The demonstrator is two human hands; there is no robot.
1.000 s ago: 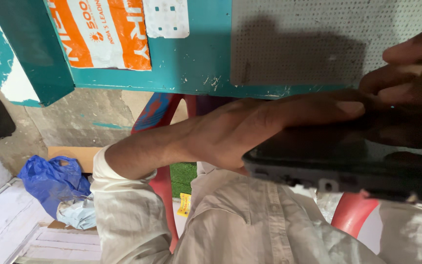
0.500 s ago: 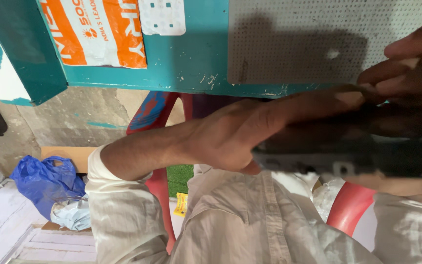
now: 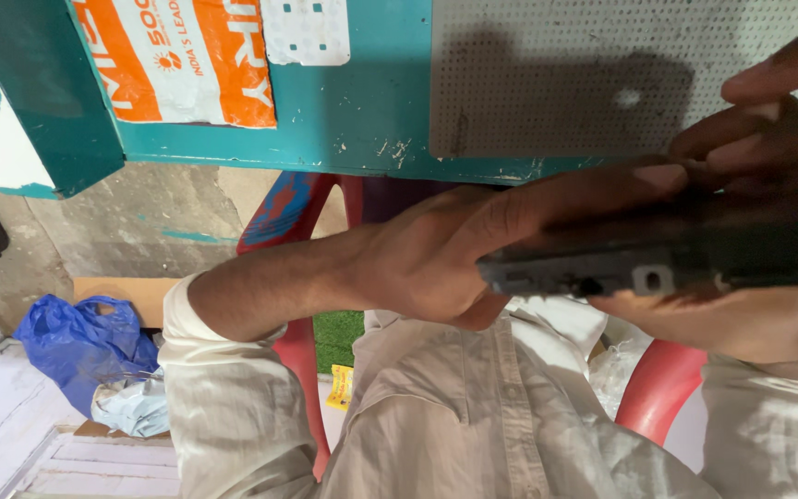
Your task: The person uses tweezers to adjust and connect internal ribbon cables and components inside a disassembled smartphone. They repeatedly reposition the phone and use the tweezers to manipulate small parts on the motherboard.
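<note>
Closest to the camera is a cream shirt [image 3: 473, 416] with the person's lap under it, and right above that both hands are on a flat dark device [image 3: 658, 263], probably a laptop seen edge-on, though the view is too dim to swear to it. It's held up in the air just below the table edge, side ports facing the camera. The left hand [image 3: 436, 268] is wrapped round the near end, fingers stretched along the top and thumb tucked under. The right hand [image 3: 768, 305] cups it from below with its fingers curled over the far top edge.

I'd say it's stiff, fairly heavy and slick on the casing, so gripping both ends like this makes sense, and it wouldn't like a drop.

Behind it a red plastic chair [image 3: 658, 388] pokes out either side. Further back sits a blue plastic bag [image 3: 76, 346] on the floor, and the teal table [image 3: 371, 111] with a perforated grey mat [image 3: 556, 74] and an orange-white sticker [image 3: 187, 55] crowds right above.
</note>
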